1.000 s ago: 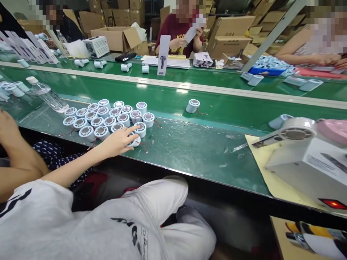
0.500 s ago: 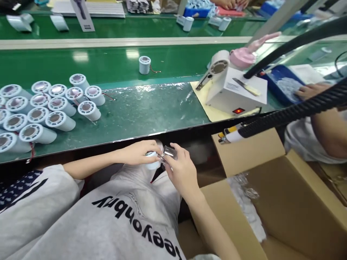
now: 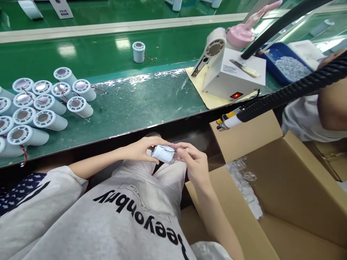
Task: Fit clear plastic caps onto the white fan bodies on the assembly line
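Over my lap, a light blue cylinder (image 3: 163, 153) with thin wires along its side lies tilted between my two hands. My left hand (image 3: 142, 148) is closed around its left end, thumb below and fingers above. A clear plastic cup (image 3: 175, 156) sits around the cylinder, most plainly at its right end; how far it reaches is hard to make out. The fingers of my right hand (image 3: 194, 159) pinch the cup's right end. On the bench to the left stand several similar blue cylinders (image 3: 50, 119) with ring-shaped tops, some with red wires.
One blue cylinder (image 3: 138, 52) stands on the green belt (image 3: 100, 54). A white machine (image 3: 235, 77) with a lit red switch sits at the bench edge (image 3: 141, 129). An open cardboard box (image 3: 292, 195) holding clear plastic pieces is at right, below a black hose (image 3: 292, 95). Another person's arm (image 3: 332, 108) is beyond.
The clear cup, held apart in my right hand before, is now around the blue cylinder. Both hands have turned the cylinder more sideways. The view has tipped downward.
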Motion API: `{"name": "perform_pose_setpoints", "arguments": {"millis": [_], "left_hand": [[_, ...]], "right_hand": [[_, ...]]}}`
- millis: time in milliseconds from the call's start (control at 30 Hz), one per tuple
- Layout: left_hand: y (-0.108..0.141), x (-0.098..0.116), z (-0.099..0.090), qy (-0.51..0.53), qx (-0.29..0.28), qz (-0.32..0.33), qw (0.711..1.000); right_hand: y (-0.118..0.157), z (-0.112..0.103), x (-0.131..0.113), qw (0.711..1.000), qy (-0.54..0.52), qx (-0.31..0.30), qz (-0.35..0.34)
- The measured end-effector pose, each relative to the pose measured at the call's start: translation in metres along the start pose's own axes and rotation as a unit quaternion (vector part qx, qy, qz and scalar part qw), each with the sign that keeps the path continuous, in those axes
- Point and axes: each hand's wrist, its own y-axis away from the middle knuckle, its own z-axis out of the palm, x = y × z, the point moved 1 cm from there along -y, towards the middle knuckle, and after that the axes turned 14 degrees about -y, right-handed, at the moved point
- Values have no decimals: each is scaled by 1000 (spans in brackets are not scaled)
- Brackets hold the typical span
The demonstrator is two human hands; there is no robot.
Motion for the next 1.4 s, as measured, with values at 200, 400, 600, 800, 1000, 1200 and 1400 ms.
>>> {"name": "perform_pose_setpoints", "arguments": {"millis": [200, 400, 600, 800, 1000, 1200, 1400], "left_hand": [[5, 12, 1, 145, 17, -113, 983], [6, 16, -1, 130, -23, -78, 988], [7, 22, -3, 131, -30, -7, 991], [7, 23, -5, 103, -35, 6, 994], [8, 26, -7, 93, -39, 8, 995], [9, 27, -8, 84, -41, 3, 996], [11, 27, -8, 77, -36, 12, 996]], "right_hand": [[9, -7, 3, 983, 96, -117, -102], [20, -14, 6, 974, 113, -147, -131], [23, -17, 7, 990, 18, -136, -37], [26, -18, 2, 991, -36, -124, 28], [25, -14, 1, 988, -84, -102, 80], [22, -9, 1, 981, -111, -97, 125], [20, -3, 7, 966, -165, -60, 192]]}}
